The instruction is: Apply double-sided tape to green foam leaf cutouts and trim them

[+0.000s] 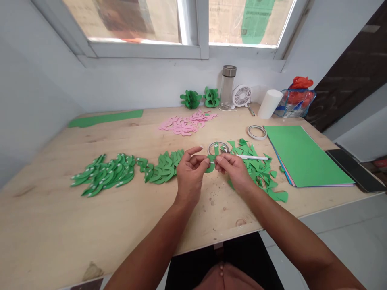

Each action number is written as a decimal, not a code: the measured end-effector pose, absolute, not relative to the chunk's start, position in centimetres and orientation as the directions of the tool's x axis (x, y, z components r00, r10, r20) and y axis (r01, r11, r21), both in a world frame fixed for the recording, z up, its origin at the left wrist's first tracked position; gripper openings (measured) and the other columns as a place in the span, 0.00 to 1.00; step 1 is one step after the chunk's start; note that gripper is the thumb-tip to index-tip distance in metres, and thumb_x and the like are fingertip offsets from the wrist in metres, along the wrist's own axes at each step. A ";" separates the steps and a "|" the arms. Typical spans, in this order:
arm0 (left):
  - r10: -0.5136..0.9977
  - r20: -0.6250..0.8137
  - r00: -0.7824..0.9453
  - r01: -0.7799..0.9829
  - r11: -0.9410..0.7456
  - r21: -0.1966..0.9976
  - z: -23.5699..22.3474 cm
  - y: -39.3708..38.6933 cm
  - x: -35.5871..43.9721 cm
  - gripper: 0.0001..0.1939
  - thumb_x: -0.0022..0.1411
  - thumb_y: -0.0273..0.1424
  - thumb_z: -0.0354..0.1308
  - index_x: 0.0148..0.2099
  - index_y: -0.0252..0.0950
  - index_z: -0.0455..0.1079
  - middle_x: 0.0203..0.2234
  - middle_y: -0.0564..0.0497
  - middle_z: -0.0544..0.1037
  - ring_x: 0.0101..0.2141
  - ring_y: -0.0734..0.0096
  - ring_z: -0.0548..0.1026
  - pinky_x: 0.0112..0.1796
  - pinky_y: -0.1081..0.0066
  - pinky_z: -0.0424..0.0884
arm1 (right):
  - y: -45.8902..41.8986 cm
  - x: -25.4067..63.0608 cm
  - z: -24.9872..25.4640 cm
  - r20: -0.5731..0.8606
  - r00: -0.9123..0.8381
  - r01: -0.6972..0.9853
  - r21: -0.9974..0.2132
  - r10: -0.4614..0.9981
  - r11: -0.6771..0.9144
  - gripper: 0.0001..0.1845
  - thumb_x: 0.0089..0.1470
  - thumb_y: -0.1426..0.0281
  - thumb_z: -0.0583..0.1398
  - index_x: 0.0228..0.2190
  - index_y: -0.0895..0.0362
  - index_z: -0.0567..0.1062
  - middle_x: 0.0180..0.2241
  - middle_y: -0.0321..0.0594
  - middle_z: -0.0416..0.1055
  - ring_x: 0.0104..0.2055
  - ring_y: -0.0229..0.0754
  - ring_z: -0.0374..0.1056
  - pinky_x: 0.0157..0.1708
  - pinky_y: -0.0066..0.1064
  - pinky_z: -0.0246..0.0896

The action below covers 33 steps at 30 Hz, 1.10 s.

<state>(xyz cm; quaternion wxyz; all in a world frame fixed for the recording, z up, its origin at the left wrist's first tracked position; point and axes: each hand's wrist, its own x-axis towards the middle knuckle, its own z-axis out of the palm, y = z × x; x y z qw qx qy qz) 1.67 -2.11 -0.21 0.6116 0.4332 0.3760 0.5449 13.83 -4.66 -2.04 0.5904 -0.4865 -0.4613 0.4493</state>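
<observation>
Between my two hands, a green paper cutout [211, 166] is held above the table. My left hand [191, 171] pinches its left side between thumb and fingers. At its right edge, my right hand [235, 169] closes thumb and fingertips on the paper. Just behind them lies a roll of tape [213, 146], partly covered by green paper and what looks like scissors. To the left is a pile of green paper cutouts [163, 169], and farther left a pile with white tape bits [110, 173]. Green scraps [260, 174] and a white pen [252, 157] lie by my right hand.
Pink paper cutouts [184, 124] lie toward the back, below two folded green paper shapes [191, 99]. A glass bottle [226, 88], a small fan [242, 96] and a white roll [270, 104] stand by the wall. Colored sheets [308, 157] and a phone [356, 169] lie right.
</observation>
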 end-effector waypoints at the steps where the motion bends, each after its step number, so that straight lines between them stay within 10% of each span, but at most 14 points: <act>1: 0.992 0.011 0.124 -0.338 0.031 0.941 -0.2 -2.1 1.7 0.20 0.45 0.25 0.62 0.43 0.34 0.65 0.22 0.56 0.74 0.24 0.76 0.71 0.29 0.74 0.66 | -4.7 13.8 -1.9 0.106 0.168 -0.076 -0.990 0.980 0.120 0.13 0.50 0.63 0.59 0.20 0.58 0.69 0.19 0.32 0.64 0.21 0.32 0.55 0.22 0.26 0.48; 33: 0.975 0.035 0.218 -0.265 0.025 0.964 -0.4 -2.3 1.9 0.19 0.47 0.27 0.61 0.44 0.35 0.64 0.23 0.55 0.74 0.25 0.75 0.71 0.30 0.72 0.70 | -4.5 14.5 -1.2 0.070 0.363 -0.087 -0.990 0.929 0.108 0.14 0.42 0.63 0.61 0.18 0.56 0.62 0.15 0.28 0.52 0.19 0.31 0.48 0.20 0.26 0.41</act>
